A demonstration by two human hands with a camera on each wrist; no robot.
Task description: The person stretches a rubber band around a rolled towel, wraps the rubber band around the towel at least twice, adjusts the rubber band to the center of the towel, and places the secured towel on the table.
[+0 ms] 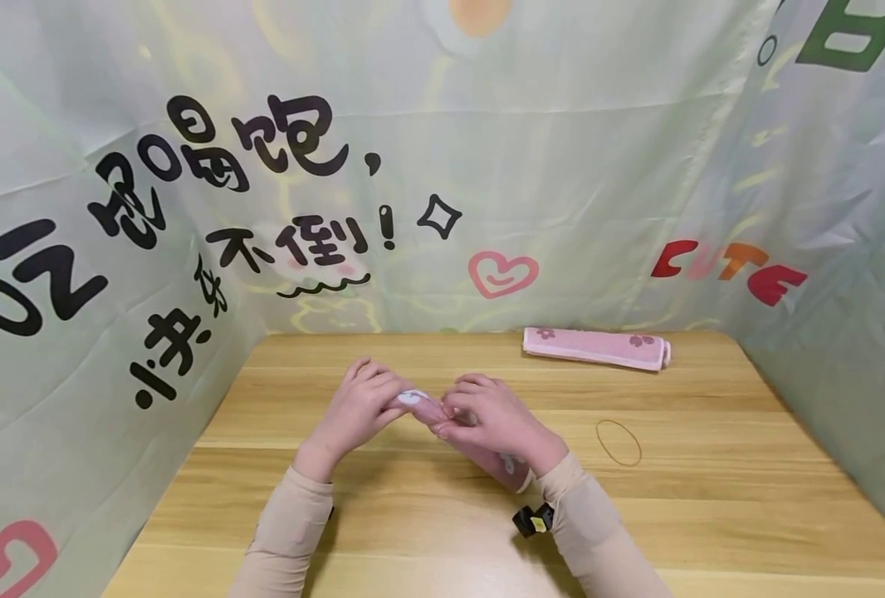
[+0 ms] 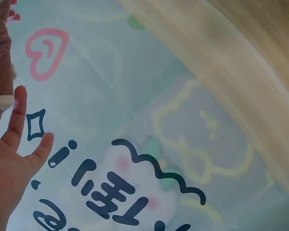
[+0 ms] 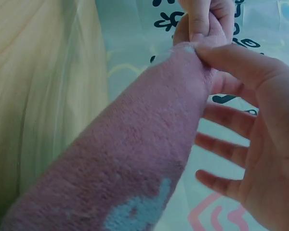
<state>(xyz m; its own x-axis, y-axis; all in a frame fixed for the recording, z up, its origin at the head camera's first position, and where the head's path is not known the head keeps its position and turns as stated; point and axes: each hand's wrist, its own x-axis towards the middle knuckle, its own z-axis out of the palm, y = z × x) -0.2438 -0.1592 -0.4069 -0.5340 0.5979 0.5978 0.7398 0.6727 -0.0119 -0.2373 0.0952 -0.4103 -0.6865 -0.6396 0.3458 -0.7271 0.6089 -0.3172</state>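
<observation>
Pink rolled towel point(image 1: 463, 432) slants toward my right wrist; left hand point(image 1: 359, 407) and right hand point(image 1: 487, 415) pinch its far end

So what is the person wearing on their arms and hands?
Both arms wear snug beige long sleeves, left sleeve and right sleeve, ending at the wrists. The left hand and right hand are bare, with no gloves. A small black clip with a yellow mark sits by the right wrist.
</observation>
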